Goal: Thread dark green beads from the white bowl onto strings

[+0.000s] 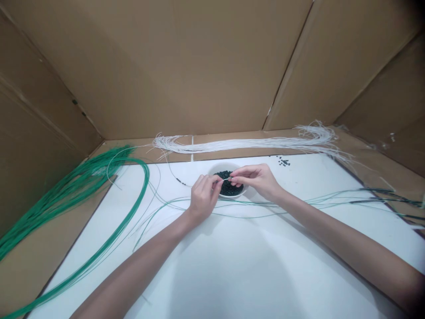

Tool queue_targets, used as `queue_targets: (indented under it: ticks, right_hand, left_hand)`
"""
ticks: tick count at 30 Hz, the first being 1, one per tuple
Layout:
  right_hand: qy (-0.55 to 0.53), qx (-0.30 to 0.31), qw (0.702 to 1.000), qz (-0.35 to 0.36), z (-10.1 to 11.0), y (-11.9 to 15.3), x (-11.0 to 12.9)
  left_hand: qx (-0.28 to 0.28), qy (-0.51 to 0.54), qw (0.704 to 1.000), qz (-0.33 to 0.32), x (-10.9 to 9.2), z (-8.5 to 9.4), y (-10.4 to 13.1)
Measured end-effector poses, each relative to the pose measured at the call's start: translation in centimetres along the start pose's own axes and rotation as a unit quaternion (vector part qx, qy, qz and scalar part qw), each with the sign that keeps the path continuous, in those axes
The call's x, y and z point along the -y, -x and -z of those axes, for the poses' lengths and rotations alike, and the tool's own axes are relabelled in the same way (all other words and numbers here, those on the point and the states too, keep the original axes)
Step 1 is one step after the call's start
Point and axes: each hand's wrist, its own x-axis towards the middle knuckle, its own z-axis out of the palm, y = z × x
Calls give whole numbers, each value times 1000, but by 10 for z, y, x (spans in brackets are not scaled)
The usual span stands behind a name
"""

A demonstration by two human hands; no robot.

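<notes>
Over a white bowl [245, 191] of small black beads [229, 189], my left hand [204, 195] pinches a thin white strand [225, 179] close to its end. My right hand [257, 179] meets it there, thumb and fingertips pressed together at the strand's tip; whatever sits between them is too small to make out. Behind my left hand the strand seems to run back to the left, where a few dark beads [181, 181] are threaded on it. Both hands hide parts of the bowl's rim.
Long green strands [76, 190] lie along the left and curve over the white board [232, 261]. A bundle of white strands [239, 144] stretches across the back. Loose black beads [283, 162] lie back right. Dark-ended strands [381, 197] reach the right edge. Cardboard walls [186, 66] enclose the space.
</notes>
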Motion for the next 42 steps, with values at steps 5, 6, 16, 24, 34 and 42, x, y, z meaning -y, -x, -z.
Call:
queue_targets:
  ticks: [5,6,16,24,34,42]
  right_hand:
    - [7,-6,1000,-1,-2,0,1]
    - [7,-9,1000,0,-2,0,1]
    - [-14,-15,1000,-3,-3,1,3]
    - [14,-35,999,-4,-5,0,6]
    - [47,-26,999,7,-4,1,2]
    - [94,-16,995,20,-3,1,-3]
  left_hand:
    - [-1,-7,1000,-11,0,0,-1]
    - [-2,-8,1000,-12,-1,0,-2]
    - [-2,-5,1000,-10,-2,1,-2]
    - [7,-6,1000,-11,-2,2,-2]
    - [9,-6,1000,-16,-3,2,-3]
    - [10,-10,1000,-28,-4,3,-4]
